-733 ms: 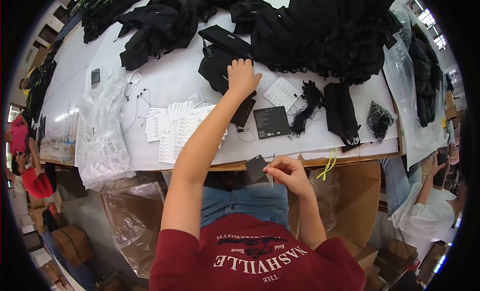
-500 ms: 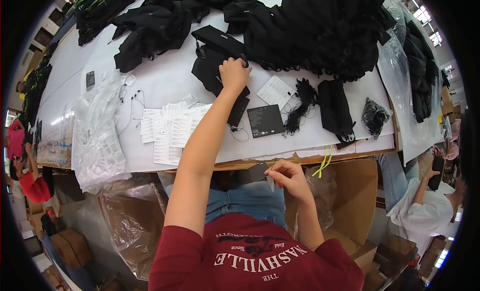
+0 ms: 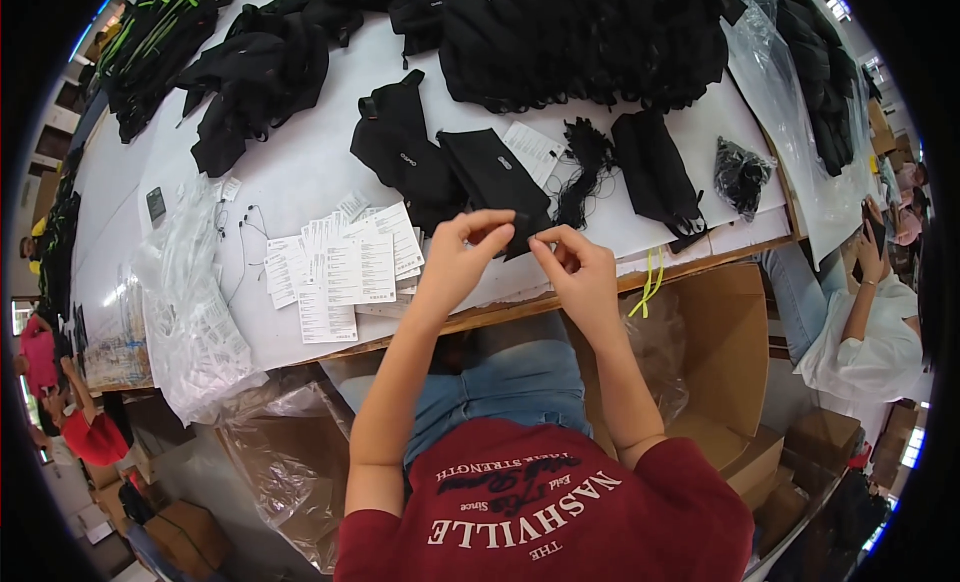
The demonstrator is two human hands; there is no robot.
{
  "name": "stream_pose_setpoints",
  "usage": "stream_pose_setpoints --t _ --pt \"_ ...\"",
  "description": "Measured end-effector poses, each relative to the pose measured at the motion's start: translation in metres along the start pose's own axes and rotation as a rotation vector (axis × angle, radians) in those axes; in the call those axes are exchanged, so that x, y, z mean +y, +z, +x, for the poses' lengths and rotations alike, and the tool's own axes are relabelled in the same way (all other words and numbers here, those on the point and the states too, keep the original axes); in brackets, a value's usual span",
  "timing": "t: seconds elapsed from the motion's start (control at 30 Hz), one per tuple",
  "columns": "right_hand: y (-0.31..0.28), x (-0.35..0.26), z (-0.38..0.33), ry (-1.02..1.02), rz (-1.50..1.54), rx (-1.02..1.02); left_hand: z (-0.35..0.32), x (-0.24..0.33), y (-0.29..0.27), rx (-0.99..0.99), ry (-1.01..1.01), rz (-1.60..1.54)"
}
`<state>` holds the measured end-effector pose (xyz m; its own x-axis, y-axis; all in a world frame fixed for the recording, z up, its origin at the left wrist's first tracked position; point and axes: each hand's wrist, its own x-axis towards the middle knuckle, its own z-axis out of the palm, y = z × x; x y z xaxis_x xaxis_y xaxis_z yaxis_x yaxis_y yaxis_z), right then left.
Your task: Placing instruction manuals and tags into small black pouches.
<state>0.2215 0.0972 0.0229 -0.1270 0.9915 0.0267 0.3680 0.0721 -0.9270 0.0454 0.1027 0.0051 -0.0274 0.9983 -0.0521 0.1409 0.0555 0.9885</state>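
Observation:
A flat black fabric pouch (image 3: 490,167) with a small light mark lies at the table's front edge, its near end between my hands. My left hand (image 3: 462,262) pinches the pouch's near end from the left, thumb and forefinger together. Close beside it, my right hand (image 3: 582,272) is closed in a pinch at the same end; what its fingertips hold is too small and dark to make out. Behind and to the left lies another black pouch (image 3: 400,152). White printed slips (image 3: 340,272) are spread left of my hands, and a bundle of black cords (image 3: 585,172) lies to the right.
Heaps of black fabric pieces (image 3: 590,42) cover the table's far side. A clear plastic bag (image 3: 190,292) hangs over the front edge at left. Rightward lie a black pouch (image 3: 655,172) and a bagged black bundle (image 3: 743,177). An open carton (image 3: 725,352) stands below; a co-worker (image 3: 870,322) is at far right.
My left hand has come back from the far pouches, drawing one pouch toward me. My right hand has risen from below the table edge to meet it. The dark card there is no longer visible.

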Motion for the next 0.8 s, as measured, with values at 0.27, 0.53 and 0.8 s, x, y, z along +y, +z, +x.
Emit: stream_pose_setpoints --t 0.27,0.53,0.8 --pt "0.007 -0.002 -0.019 -0.049 -0.083 -0.146 -0.034 0.006 -0.012 -0.129 -0.132 -0.094" --pt "0.016 -0.009 -0.024 0.041 -0.043 -0.345 -0.064 0.012 -0.013 0.087 0.120 0.283" --pt "0.009 -0.011 -0.034 0.059 0.647 -0.385 -0.097 0.024 -0.016 0.256 0.040 -0.472"
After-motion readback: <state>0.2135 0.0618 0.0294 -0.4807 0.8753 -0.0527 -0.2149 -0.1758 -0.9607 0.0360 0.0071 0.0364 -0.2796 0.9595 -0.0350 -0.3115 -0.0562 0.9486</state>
